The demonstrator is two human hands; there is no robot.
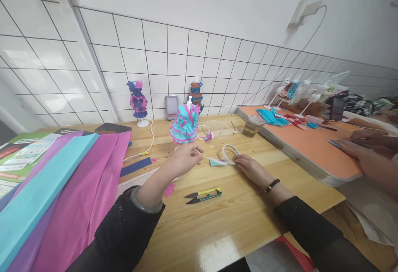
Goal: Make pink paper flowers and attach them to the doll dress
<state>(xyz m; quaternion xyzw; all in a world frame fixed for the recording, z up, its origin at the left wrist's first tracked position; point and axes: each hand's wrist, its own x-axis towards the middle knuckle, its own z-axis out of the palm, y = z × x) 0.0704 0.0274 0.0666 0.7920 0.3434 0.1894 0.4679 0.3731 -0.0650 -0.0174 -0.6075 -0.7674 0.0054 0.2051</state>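
Near the middle of the frame, the left hand (183, 159) pinches the thin stick of a small mannequin in a turquoise paper dress (185, 123), lifted above the wooden table (242, 218). Just right of it, the right hand (252, 169) rests on the table, fingers on a roll of white tape (230, 154). Thread snips (203, 195) lie below centre. Pink and blue paper sheets (62, 197) fill the lower left. At the right edge, another person's hands (357, 147) rest on an orange board (311, 147).
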